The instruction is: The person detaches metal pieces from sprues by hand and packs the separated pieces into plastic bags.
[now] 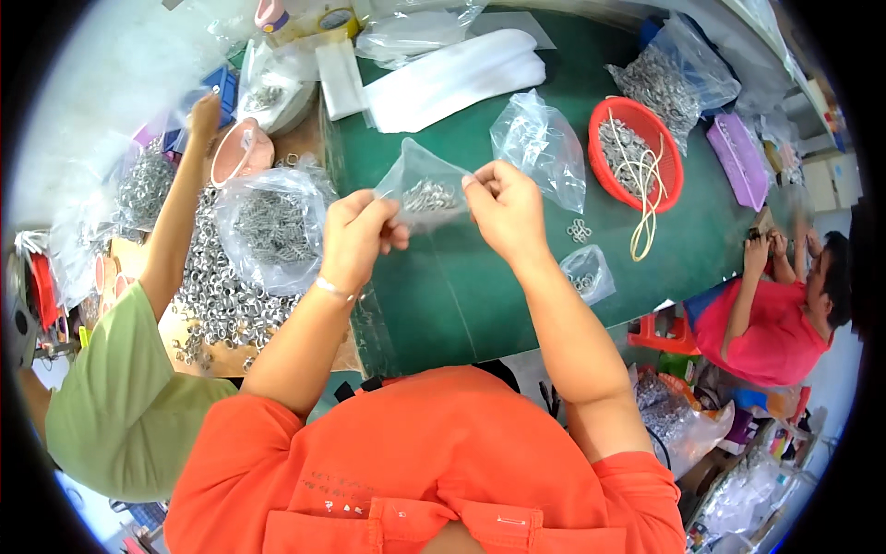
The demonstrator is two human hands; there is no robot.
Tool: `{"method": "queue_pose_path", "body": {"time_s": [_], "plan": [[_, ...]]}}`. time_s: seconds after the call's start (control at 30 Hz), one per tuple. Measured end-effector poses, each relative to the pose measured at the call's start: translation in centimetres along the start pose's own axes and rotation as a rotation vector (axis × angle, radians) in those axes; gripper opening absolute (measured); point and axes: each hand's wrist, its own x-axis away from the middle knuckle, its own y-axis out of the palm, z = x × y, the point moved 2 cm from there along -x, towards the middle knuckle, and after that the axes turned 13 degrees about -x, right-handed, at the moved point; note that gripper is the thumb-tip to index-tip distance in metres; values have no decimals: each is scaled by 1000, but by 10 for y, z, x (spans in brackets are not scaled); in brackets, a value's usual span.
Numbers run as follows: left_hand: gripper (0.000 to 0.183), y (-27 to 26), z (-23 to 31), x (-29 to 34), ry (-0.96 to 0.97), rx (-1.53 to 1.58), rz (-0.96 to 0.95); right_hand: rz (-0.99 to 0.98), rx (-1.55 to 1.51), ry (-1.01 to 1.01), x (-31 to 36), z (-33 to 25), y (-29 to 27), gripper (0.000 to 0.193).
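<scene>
Between my hands hangs a small clear plastic bag [420, 166] with a heap of small metal parts [430, 196] at its bottom. My left hand [358, 233] is closed on the bag's left edge. Its right corner is pinched by my right hand [506, 205], thumb against the curled fingers. The bag is over the green table [434, 295]. Right of my right hand lie a few linked metal rings [579, 230] and a small clear bag with metal parts [591, 275].
A red basket [664, 129] of metal parts with a pale cord stands at right. Crumpled clear bags [540, 138] lie beyond my hands. At left, loose metal rings [226, 300] cover a wooden board beside a green-sleeved person's arm [175, 217]. A person in red [761, 332] works at far right.
</scene>
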Motion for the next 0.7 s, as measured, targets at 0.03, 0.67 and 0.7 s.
{"method": "queue_pose_path", "body": {"time_s": [0.03,0.67,0.7], "plan": [[17,-2,1,8,-5,3,-17,-8,27,-55,10,-6,-7,16],[16,-23,-53,15,-290,-94,-148,210,1211,344,-16,98,-165,36],[16,-22,-56,17,-270,-109,-172,201,1208,327,-18,99,-165,36]]}}
